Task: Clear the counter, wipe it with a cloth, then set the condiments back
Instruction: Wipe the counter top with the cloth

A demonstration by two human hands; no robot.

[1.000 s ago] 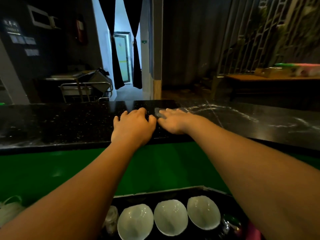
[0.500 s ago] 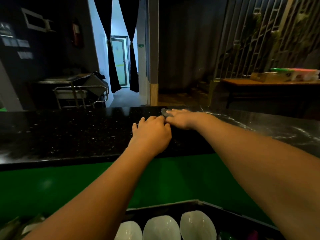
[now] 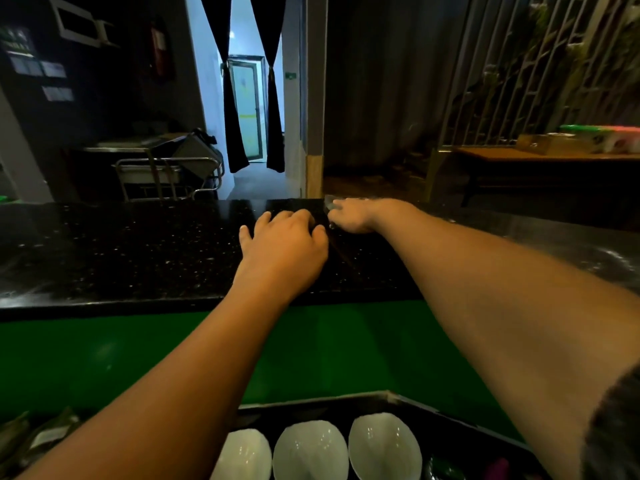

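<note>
My left hand (image 3: pixel 284 247) lies knuckles-up on the black speckled counter (image 3: pixel 121 251), fingers bent down onto the surface. Just right of it and farther away, my right hand (image 3: pixel 356 214) presses flat at the counter's far edge. A small grey piece of cloth (image 3: pixel 329 202) shows under the right fingertips; the rest of the cloth is dark and hidden beneath the hands. No condiments stand on the counter.
Below the counter's near edge runs a green panel (image 3: pixel 104 355). A black tray (image 3: pixel 450 424) at the bottom holds three white bowls (image 3: pixel 311 452) and small bottles. Wet streaks mark the counter at right (image 3: pixel 588 258). A wooden table (image 3: pixel 519 155) stands beyond.
Both hands have slid away from me across the counter and slightly right; the right hand now reaches the far edge. The left hand follows close beside it.
</note>
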